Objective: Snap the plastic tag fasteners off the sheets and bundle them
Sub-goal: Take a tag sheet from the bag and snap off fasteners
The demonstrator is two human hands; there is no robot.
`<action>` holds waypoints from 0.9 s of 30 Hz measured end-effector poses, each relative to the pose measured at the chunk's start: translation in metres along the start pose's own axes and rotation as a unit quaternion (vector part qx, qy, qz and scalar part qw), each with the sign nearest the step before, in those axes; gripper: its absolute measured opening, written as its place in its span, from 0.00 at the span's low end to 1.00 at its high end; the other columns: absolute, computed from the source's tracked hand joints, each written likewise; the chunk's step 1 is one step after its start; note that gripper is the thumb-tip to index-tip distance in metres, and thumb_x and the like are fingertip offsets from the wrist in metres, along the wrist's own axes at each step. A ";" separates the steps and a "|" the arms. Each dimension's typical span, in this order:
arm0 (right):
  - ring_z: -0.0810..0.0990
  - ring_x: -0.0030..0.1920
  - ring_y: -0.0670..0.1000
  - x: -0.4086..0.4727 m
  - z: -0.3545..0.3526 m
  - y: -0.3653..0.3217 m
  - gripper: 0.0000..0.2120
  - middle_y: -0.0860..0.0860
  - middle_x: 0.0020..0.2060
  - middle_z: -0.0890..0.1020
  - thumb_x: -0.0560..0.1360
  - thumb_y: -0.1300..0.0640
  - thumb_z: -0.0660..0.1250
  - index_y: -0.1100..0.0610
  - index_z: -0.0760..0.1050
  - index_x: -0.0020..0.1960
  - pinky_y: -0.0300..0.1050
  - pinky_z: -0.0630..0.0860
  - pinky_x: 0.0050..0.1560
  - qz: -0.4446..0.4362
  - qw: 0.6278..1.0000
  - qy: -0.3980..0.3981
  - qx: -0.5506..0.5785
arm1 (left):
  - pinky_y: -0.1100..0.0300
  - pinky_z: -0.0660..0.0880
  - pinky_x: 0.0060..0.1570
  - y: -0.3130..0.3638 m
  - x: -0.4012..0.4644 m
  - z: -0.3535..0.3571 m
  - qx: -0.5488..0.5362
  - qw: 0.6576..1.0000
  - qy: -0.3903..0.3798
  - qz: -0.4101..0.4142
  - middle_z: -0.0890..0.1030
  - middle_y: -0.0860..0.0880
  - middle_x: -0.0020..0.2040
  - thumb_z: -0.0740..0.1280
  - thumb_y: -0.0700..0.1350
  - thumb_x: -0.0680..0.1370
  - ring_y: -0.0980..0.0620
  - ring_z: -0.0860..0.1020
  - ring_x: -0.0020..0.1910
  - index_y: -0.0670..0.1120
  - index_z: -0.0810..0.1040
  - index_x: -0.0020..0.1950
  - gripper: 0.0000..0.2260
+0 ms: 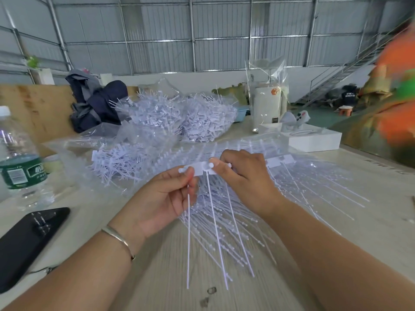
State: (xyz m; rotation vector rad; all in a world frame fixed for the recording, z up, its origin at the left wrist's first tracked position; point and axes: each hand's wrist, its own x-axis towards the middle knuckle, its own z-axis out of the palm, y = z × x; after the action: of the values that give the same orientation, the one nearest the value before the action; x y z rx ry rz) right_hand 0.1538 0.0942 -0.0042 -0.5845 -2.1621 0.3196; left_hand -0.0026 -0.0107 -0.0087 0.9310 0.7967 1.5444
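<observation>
You're holding a short strip of tag fasteners point(202, 170) up over the middle of the worktop point(370, 198), both hands working it. Your left hand point(164, 198) is pinching the strip's left end, thumb and fingers curled round one fastener head and its stem; your right hand point(242, 173) is pinching the next head over, fingers curled on top. The two pinches are sitting just beside each other, likely so the thin joint between the heads is taking the bend and snapping clean. Three long stems are hanging down from the strip toward the near edge, clear of the surface, so nothing is snagging. Under your hands the unbroken sheets point(280, 191) are lying fanned out, stems pointing at you and to the right, heads toward the far side, probably so you're able to grab the next strip without reaching. Loose snapped fasteners point(116, 167) are piling on clear plastic left of centre, and two bigger heaps in bags point(184, 115) are sitting toward the far edge; whether they're tied into bundles, I can't tell. A water bottle point(18, 158) is standing at the left edge, a black phone point(29, 241) is lying at the near left, and a white box point(314, 140) is resting toward the far right. Judging by the sheets left, you're nowhere near done.
</observation>
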 end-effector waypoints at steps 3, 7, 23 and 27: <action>0.72 0.37 0.49 0.000 -0.002 0.000 0.25 0.48 0.29 0.70 0.73 0.36 0.55 0.58 0.70 0.36 0.50 0.62 0.56 0.008 1.000 0.003 0.025 | 0.64 0.75 0.31 0.001 -0.001 -0.001 0.031 0.999 -0.013 -0.008 0.77 0.49 0.32 0.85 0.46 0.54 0.57 0.75 0.29 0.45 0.84 0.41 0.20; 0.71 0.36 0.47 -0.002 -0.002 -0.003 0.22 0.48 0.29 0.70 0.73 0.36 0.57 0.54 0.69 0.36 0.49 0.61 0.56 0.004 0.999 0.002 0.054 | 0.64 0.75 0.33 0.003 -0.002 -0.003 0.060 0.997 -0.051 -0.020 0.77 0.50 0.32 0.84 0.48 0.58 0.57 0.74 0.30 0.46 0.85 0.42 0.17; 0.75 0.40 0.48 -0.012 0.007 -0.016 0.23 0.45 0.35 0.79 0.80 0.43 0.42 0.50 0.74 0.48 0.54 0.62 0.56 -0.090 0.993 -0.067 -0.022 | 0.66 0.75 0.33 -0.008 -0.003 0.000 0.123 0.989 -0.063 -0.058 0.79 0.50 0.33 0.83 0.54 0.58 0.56 0.77 0.30 0.48 0.83 0.37 0.16; 0.75 0.38 0.46 -0.008 0.006 -0.014 0.28 0.46 0.31 0.77 0.75 0.36 0.41 0.51 0.75 0.46 0.51 0.63 0.54 -0.051 0.998 -0.008 -0.046 | 0.66 0.71 0.26 -0.003 0.000 0.005 0.029 0.997 0.002 -0.067 0.72 0.51 0.29 0.78 0.50 0.68 0.56 0.71 0.25 0.44 0.75 0.44 0.16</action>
State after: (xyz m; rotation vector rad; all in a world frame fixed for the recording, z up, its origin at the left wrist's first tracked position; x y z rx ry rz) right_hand 0.1486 0.0784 -0.0073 -0.5232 -2.2214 0.1701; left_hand 0.0029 -0.0103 -0.0091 0.8973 0.8929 1.4135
